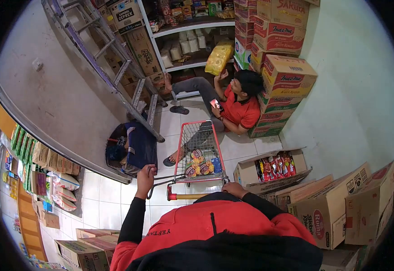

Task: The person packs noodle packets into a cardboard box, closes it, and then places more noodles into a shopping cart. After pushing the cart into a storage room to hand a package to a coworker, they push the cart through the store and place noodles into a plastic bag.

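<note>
"Head view: where's the cart (220,151)?"
"On the floor (243,150), packs (197,165) at its near end."
"Left hand (145,178)?"
"Fingers curled, off its near left corner; grip unclear."
"Right hand (234,189)?"
"At its near right corner; can't tell whether gripping."

Cart (218,147) just left of open carton (247,174)

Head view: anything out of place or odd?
One dark sandal lies loose on the tiles in front of the shelf, off any foot; the seated co-worker's raised foot is bare. The shopping cart stands upright, with no visible spill around it.
</note>
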A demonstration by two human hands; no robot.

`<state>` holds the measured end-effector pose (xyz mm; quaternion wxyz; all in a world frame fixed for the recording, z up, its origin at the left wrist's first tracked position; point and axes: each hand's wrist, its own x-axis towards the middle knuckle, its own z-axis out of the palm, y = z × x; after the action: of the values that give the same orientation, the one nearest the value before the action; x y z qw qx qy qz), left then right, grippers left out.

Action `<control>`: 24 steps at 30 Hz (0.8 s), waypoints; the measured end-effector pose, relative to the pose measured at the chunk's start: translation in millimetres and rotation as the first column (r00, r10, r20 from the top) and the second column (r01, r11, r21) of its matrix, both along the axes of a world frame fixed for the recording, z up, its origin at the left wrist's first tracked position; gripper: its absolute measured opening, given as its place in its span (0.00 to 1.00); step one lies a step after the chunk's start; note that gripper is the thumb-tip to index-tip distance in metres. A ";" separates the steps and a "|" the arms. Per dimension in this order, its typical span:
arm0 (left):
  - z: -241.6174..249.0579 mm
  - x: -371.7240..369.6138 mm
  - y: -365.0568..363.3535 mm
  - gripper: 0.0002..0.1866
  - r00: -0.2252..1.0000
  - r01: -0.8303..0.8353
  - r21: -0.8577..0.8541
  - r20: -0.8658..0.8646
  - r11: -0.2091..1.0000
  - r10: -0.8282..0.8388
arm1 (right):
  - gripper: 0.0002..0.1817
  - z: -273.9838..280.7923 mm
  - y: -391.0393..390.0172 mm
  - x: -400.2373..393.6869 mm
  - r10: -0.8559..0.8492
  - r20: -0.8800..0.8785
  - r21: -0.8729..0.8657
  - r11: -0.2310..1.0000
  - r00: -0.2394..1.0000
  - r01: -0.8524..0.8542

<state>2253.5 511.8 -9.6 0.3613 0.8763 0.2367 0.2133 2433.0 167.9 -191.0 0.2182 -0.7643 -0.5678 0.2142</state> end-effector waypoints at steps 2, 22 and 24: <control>4.4 0.1 -1.9 0.08 1.000 0.012 -0.003 -0.005 1.000 -0.012 | 0.11 1.9 1.0 -0.3 -0.004 -0.007 -0.009 1.000 1.000 0.004; -10.2 -6.7 12.7 0.14 0.990 0.140 -0.082 -0.024 0.987 -0.142 | 0.23 -5.9 -19.2 -55.3 -0.407 0.324 -0.061 0.892 0.854 0.448; -11.4 -7.0 14.9 0.14 0.987 0.144 -0.044 -0.058 0.989 -0.147 | 0.20 -7.9 -10.9 -53.4 -0.439 0.256 -0.223 0.840 0.861 0.494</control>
<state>2246.5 526.7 -21.0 0.3856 0.8901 0.1873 0.1547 2379.6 157.0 -199.0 0.0966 -0.9200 -0.3461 0.1566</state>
